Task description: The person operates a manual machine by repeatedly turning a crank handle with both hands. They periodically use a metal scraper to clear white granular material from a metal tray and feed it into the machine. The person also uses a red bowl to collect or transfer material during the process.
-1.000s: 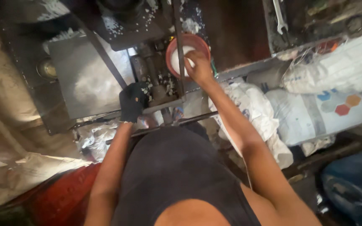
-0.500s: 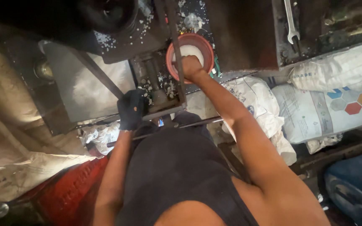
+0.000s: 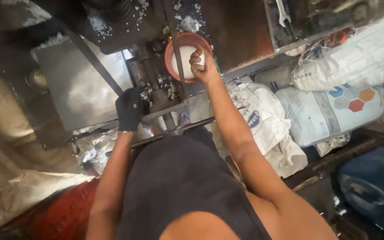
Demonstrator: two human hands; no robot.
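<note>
I take the red bowl (image 3: 187, 55) as my landmark; it sits on the dark machine (image 3: 156, 84), with white powder filling its bottom. My right hand (image 3: 201, 64) is at the bowl's right rim, fingers curled together around a small white lump (image 3: 201, 58) that it grips just over the powder. A thin metal rod (image 3: 176, 53) crosses in front of the bowl, running top to bottom just left of that hand.

Down and left of the bowl, my left hand (image 3: 130, 109) wears a black glove and is closed around a grey metal bar (image 3: 165, 111) that runs along the near edge of the machine. Left of the bowl, beyond the glove, lies a flat grey metal plate (image 3: 76, 89) with a pale smear on it. White crumbs are scattered over the machine just above and below the bowl.

Right of the bowl, well apart, white sacks (image 3: 334, 106) are piled, one with coloured hexagons printed on it. Up and right of the bowl a spanner (image 3: 283, 12) rests on a dark shelf. Far below and left of the bowl I see something red (image 3: 58, 209) beside my left arm.
</note>
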